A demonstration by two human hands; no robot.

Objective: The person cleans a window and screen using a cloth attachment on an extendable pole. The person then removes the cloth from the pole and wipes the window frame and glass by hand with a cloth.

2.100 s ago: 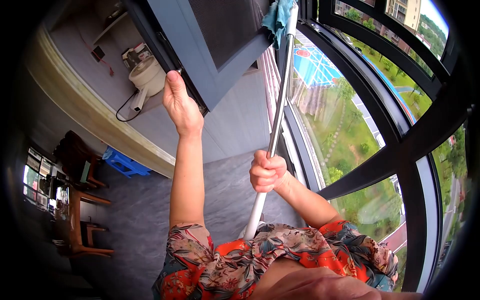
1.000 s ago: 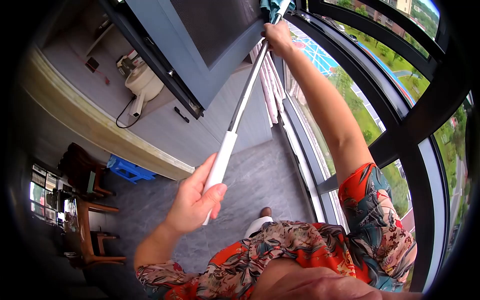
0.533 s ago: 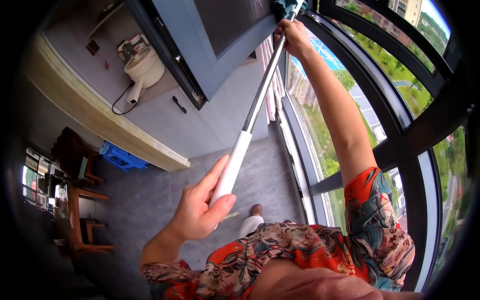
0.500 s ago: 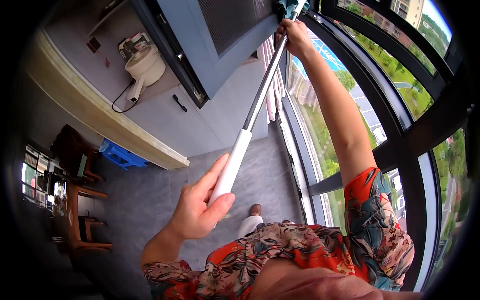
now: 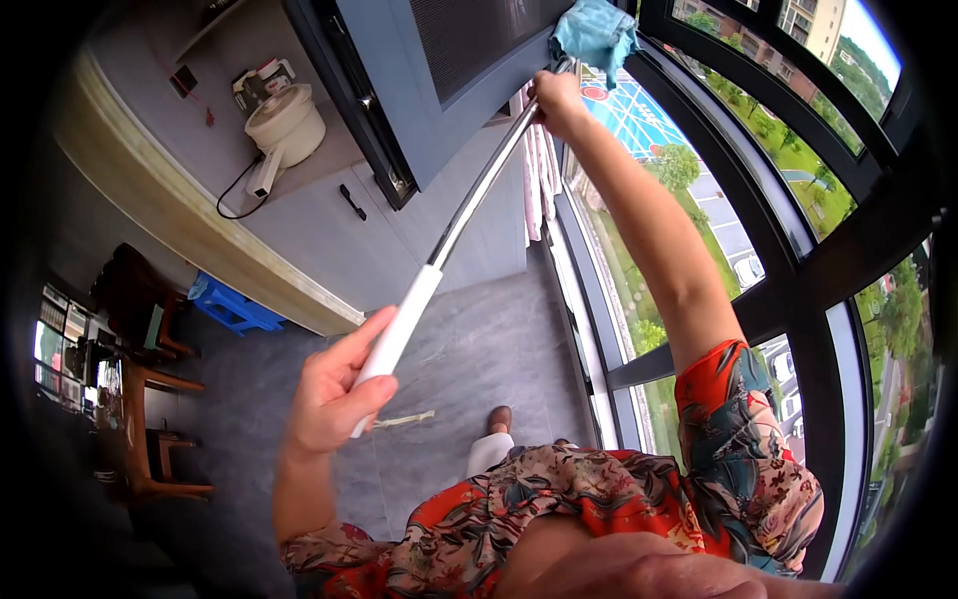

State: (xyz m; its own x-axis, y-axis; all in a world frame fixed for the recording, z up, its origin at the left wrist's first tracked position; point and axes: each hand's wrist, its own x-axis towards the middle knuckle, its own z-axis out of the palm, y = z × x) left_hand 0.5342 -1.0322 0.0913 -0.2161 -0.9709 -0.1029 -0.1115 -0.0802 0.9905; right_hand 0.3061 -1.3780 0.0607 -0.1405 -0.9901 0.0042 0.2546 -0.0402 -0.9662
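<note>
A long metal pole with a white handle runs slantwise in front of me. My left hand holds the white handle near its lower end, the thumb on one side and the fingers on the other. Far up the shaft, my right hand is closed around the metal, its arm stretched out along the window. Just beyond it a teal cloth hangs bunched at the pole's far end, close to the window frame. What fixes the cloth there is hidden.
A grey-blue framed door panel juts out close to the pole. Behind it, a cream pot stands on a counter. Dark window frames line the right. A blue stool and wooden chairs stand at left.
The handle and my left hand have moved left. My right hand has shifted left and slightly down the view, and more of the teal cloth now shows.
</note>
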